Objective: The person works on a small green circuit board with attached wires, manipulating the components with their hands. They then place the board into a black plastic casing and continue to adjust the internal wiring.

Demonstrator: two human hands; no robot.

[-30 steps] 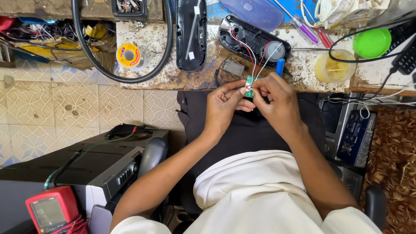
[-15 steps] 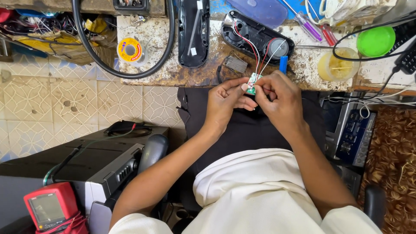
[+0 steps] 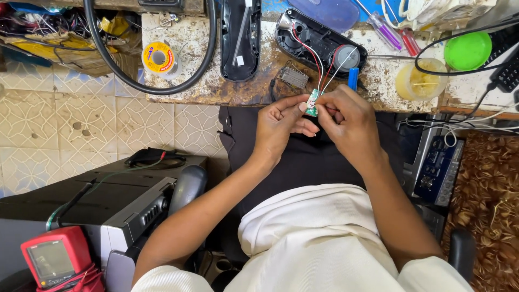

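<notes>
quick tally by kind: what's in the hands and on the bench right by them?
Small green circuit board, held by left hand and right hand: 1
Black housing halves: 2
Solder spool: 1
Screwdrivers: 2
Total: 6

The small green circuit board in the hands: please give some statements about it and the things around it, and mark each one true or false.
1. Both the left hand and the right hand hold the small green circuit board. True.
2. Red and white wires run from the board to the open black casing on the workbench. True.
3. The solder spool lies on the floor. False: it lies on the workbench.
4. The red multimeter is in the right hand. False: it sits at the lower left, untouched.
</notes>
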